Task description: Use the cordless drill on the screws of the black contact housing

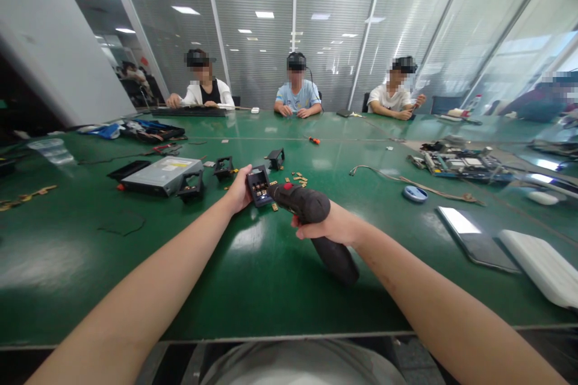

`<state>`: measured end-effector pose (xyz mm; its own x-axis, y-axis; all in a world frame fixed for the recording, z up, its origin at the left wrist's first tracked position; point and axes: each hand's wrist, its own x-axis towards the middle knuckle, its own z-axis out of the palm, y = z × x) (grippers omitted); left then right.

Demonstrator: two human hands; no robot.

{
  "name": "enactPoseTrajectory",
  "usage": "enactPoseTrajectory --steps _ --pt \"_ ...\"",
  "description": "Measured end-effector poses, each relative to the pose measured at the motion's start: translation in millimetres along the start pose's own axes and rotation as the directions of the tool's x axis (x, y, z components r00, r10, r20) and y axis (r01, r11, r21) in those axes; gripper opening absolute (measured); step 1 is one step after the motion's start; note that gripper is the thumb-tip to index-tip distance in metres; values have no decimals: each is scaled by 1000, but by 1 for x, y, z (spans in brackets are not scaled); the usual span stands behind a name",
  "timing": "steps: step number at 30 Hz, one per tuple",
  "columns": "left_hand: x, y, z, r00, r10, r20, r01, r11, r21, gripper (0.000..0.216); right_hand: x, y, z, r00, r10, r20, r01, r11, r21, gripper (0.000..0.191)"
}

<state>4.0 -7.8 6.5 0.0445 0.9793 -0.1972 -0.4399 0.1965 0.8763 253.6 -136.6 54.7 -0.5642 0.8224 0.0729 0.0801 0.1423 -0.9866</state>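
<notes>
My left hand (240, 190) grips a small black plastic housing (259, 185) by its left side, tilted so its inside faces me. Metal contacts show within the housing. My right hand (323, 225) is wrapped round the handle of a black cordless screwdriver (301, 201) with a red button on top. The tool's nose points left at the housing; whether its tip touches a contact I cannot make out. Small brass pieces (300, 179) lie scattered just behind the tool. Another black housing (275, 159) stands beyond my left hand.
On the left lie a silver optical drive (162, 174), more black housings (223, 167) and a clear plastic cup (52, 151). To the right are a blue round tin (414, 194), a phone (476, 237), a white case (539, 264) and circuit boards (469, 161). Several people sit across the green table (253, 289).
</notes>
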Motion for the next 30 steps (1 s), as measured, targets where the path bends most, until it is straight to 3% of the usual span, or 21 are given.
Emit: enactPoseTrajectory --steps 7,13,25,30 --pt "4 -2 -2 1000 -14 9 14 1000 -6 40 0 -1 -1 1000 -6 23 7 1000 -26 50" --pt "5 -3 -4 1000 -12 5 12 1000 -19 37 -1 1 -1 1000 1 -1 -2 999 -43 60" --pt "4 -2 -4 999 -33 4 33 999 -23 39 -1 -2 0 1000 16 12 -16 1000 -17 42" --pt "2 -2 -2 999 -36 23 37 999 -17 40 -1 0 -3 999 38 21 -38 999 28 42"
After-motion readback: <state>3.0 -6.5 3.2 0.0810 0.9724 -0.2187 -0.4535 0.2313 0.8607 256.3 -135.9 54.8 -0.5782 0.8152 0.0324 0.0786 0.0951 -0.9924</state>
